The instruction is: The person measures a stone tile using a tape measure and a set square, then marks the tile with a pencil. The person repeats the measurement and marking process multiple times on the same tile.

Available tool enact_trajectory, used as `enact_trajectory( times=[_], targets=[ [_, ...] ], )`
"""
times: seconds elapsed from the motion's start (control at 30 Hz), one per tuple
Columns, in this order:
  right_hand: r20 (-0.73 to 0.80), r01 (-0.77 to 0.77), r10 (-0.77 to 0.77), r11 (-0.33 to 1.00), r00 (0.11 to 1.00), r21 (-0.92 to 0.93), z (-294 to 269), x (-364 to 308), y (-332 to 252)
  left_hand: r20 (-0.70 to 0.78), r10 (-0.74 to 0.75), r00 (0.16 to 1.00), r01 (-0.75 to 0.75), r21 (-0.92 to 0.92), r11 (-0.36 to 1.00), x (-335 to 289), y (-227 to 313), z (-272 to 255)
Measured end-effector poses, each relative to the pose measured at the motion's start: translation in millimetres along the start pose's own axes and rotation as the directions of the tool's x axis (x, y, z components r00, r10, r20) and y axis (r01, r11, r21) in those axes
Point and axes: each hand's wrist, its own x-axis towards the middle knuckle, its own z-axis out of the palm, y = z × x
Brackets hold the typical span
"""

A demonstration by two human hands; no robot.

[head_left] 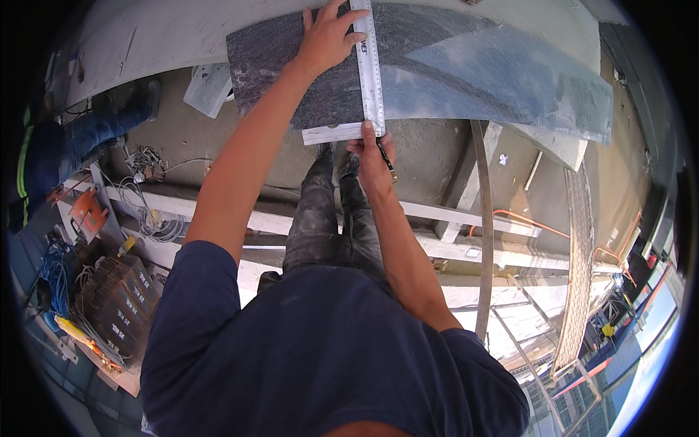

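A dark grey, speckled stone slab lies before me with a metal square across it. The square's long ruled blade runs away from me, and its short arm follows the slab's near edge. My left hand is open, fingers spread, resting on the slab with fingertips against the blade. My right hand is closed at the square's near corner, its thumb on top. A thin dark pencil sticks out between its fingers, pointing back toward me.
White-grey beams cross below the slab. At left are coiled wire, dark stacked weights and another person's leg. A curved strip and a woven-textured strip extend down at right, near a metal frame.
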Motion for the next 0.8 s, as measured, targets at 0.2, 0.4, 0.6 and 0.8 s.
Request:
enact_trajectory(
  times=[0.2, 0.4, 0.6, 0.8],
  targets=[
    [-0.029, 0.013, -0.013, 1.0, 0.999, -0.012, 2, -1, -3, 0.047, 0.033, 0.998, -0.036, 0.066, 0.997, -28, 19, 14],
    [-0.007, 0.044, -0.044, 0.999, 0.999, 0.0, -4, 3, 5, 0.341, -0.064, 0.938, -0.011, 0.213, 0.977, -34, 60, -28],
    [0.006, 0.074, -0.074, 0.997, 0.997, 0.016, -3, -1, 3, 0.44, -0.16, 0.884, 0.022, 0.302, 0.953, -24, 86, -31],
    [-0.001, 0.059, -0.059, 0.998, 0.998, 0.008, -3, -2, 2, 0.451, -0.15, 0.88, 0.023, 0.275, 0.961, -24, 86, -29]
  ],
)
